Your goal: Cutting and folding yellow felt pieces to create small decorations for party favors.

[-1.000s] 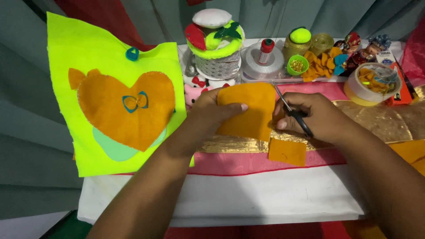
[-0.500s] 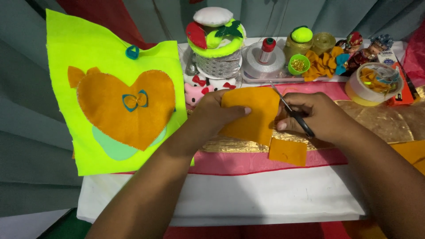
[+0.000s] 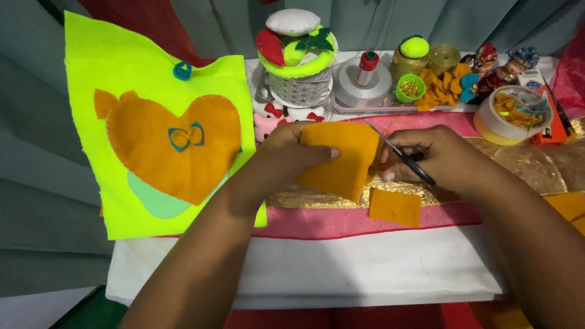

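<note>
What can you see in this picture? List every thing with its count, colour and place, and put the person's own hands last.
felt piece: 1, orange, held up at the centre
felt offcut: 1, orange, on the table below the scissors
scissors: 1, dark handles, at the felt piece's right edge
felt panel: 1, neon yellow with an orange heart, at left
round box: 1, silvery, lime rim, white top, at the back
ribbon spool: 1, silver with a red core, at the back
small cup: 1, green, beside the spool
tape roll: 1, cream, back right
table: 1, white cloth with a pink band
left hand: 1, holding the felt piece
right hand: 1, holding the scissors
</note>
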